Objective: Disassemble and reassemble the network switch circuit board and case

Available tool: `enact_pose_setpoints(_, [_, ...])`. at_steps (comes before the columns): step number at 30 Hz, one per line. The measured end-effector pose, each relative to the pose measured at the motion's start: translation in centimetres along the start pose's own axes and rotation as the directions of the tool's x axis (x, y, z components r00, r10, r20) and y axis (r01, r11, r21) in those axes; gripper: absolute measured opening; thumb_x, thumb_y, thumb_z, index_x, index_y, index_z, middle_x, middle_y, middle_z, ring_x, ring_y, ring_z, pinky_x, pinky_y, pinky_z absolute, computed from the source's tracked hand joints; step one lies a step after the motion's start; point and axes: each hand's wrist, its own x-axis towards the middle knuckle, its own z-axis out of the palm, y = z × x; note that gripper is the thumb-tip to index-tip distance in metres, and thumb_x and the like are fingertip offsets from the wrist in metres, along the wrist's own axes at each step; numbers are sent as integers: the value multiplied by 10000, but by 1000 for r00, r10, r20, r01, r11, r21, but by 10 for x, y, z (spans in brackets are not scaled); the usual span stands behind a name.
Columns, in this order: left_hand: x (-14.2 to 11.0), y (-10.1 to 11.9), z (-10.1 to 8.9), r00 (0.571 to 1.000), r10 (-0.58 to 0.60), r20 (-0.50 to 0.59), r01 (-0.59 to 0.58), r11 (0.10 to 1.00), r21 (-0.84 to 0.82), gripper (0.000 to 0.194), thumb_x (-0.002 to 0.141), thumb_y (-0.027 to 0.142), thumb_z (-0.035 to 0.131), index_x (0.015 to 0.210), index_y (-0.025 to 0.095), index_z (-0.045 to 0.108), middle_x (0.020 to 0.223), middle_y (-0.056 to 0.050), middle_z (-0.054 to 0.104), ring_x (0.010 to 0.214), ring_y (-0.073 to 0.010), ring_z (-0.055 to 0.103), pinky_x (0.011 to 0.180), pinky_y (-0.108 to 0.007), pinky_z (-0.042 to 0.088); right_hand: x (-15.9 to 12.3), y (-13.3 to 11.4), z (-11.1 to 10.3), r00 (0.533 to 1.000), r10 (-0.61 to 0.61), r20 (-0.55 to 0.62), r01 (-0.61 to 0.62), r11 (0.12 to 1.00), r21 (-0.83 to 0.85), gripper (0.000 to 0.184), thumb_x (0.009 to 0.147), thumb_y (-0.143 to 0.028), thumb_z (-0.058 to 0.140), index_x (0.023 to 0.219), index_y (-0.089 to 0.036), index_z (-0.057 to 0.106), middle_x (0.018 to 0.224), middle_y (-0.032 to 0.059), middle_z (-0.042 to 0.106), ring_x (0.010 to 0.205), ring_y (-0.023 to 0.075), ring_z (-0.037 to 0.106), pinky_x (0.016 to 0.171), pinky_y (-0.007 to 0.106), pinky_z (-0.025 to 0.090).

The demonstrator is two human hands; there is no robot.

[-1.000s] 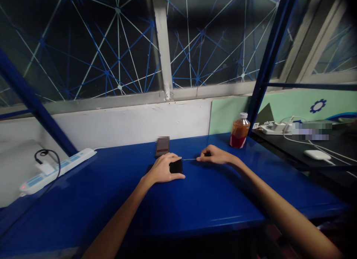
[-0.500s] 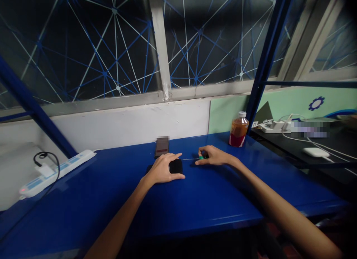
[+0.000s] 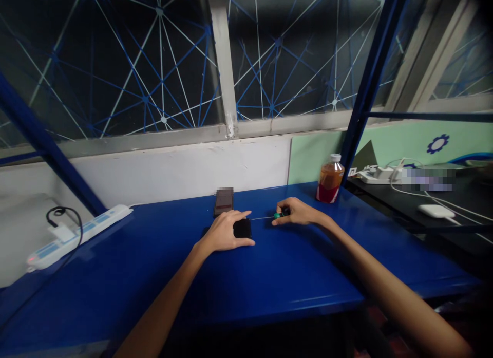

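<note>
1. Left hand (image 3: 223, 233): spread over flat black slab (image 3: 242, 228), thumb along its front side, fingers over the top and far side. Can't tell how hard it presses.
2. Right hand (image 3: 298, 212): thumb and index pinching the green part of thin-shafted tool (image 3: 277, 215); shaft points left, tip at slab's right end. Contact: can't tell.
3. Slab lies flat mid-desk, nearer the back edge of blue desk (image 3: 269, 276) than the front.
4. Phone (image 3: 224, 203): behind the slab, by back edge; upper part pixelated.
5. Bottle (image 3: 330, 181): upright near back right corner, amber liquid, red label, white cap.
6. Power strip (image 3: 82, 234): slanted along left side, white adapter (image 3: 63, 233) and black cable (image 3: 81, 227) on it.
</note>
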Motion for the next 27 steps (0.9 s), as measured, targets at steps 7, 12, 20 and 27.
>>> enact_pose_setpoints(7, [1, 0, 0, 999, -20, 36, 20, 1000, 16, 855, 651, 680, 640, 1377, 288, 415, 1307, -100, 542, 1183, -338, 493, 972, -502, 391, 0, -5, 4, 1000, 3, 17, -4, 1000, 10, 419, 743, -567, 612, 781, -150, 591, 625, -9, 546, 543, 105, 425, 508, 234, 295])
enact_pose_setpoints(12, [-1, -1, 0, 999, -21, 32, 21, 1000, 6, 881, 639, 694, 639, 1386, 294, 399, 1305, -105, 542, 1163, -337, 506, 950, -501, 408, 0, -1, 0, 998, -1, 62, 2, 1000, -28, 486, 791, -604, 522, 698, -142, 640, 589, -7, 518, 528, 102, 380, 502, 247, 276])
enact_pose_setpoints(20, [0, -6, 6, 999, -24, 24, 23, 999, 22, 893, 624, 700, 646, 1380, 288, 409, 1315, -104, 541, 1177, -342, 500, 951, -502, 406, 2, 0, 6, 999, -6, 39, 9, 997, -74, 427, 685, -570, 673, 761, -158, 592, 622, -28, 534, 549, 100, 414, 511, 230, 294])
enact_pose_setpoints(27, [1, -8, 13, 998, -42, 54, 40, 998, 40, 909, 600, 691, 670, 1378, 298, 410, 1309, -104, 542, 1201, -353, 474, 953, -502, 399, 3, -3, 9, 999, -10, 47, 14, 995, -100, 439, 797, -588, 546, 807, -153, 601, 634, 1, 561, 549, 108, 440, 513, 232, 292])
